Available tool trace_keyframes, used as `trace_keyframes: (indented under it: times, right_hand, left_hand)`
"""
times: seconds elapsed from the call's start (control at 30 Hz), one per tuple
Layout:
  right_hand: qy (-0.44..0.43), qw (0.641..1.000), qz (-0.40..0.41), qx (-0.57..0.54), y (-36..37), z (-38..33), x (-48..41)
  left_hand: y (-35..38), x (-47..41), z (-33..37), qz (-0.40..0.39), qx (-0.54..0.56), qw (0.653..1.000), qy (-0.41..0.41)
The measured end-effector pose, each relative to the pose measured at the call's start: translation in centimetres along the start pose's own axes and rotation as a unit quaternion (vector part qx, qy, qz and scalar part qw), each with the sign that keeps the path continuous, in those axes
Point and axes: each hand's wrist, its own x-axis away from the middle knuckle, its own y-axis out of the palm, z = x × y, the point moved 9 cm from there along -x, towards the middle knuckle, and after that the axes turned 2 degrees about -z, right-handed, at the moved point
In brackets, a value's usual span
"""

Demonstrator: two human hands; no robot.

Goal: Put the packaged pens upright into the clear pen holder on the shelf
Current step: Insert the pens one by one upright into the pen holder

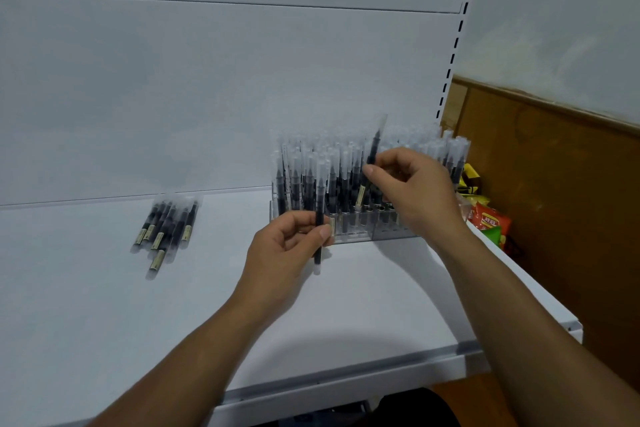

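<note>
A clear pen holder (349,234) stands at the back right of the white shelf (104,322), packed with several upright packaged black pens. My left hand (287,246) pinches one packaged pen (318,253) upright, just in front of the holder's left part. My right hand (412,187) pinches another packaged pen (373,149), tilted slightly, its lower end down among the pens in the holder. A loose pile of packaged pens (166,229) lies flat on the shelf to the left.
The shelf's white back panel rises behind, with a slotted upright (457,45) at the right. Colourful snack packets (485,218) lie beyond the shelf's right edge, against a brown wall. The shelf's front rail (346,381) runs below my forearms.
</note>
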Motion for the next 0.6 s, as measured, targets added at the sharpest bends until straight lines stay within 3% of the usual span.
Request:
trace_keyframes:
  times: [0.3,0.6]
  right_hand:
    - [0.012,0.99,-0.062,0.126,2.1,1.8,-0.1]
    - [0.015,0.986,-0.073,0.151,2.1,1.8,-0.1]
  left_hand:
    - [0.0,0.0,-0.1,0.002,-0.002,1.0,-0.005]
    - [0.2,0.1,0.0,-0.001,-0.007,1.0,-0.002]
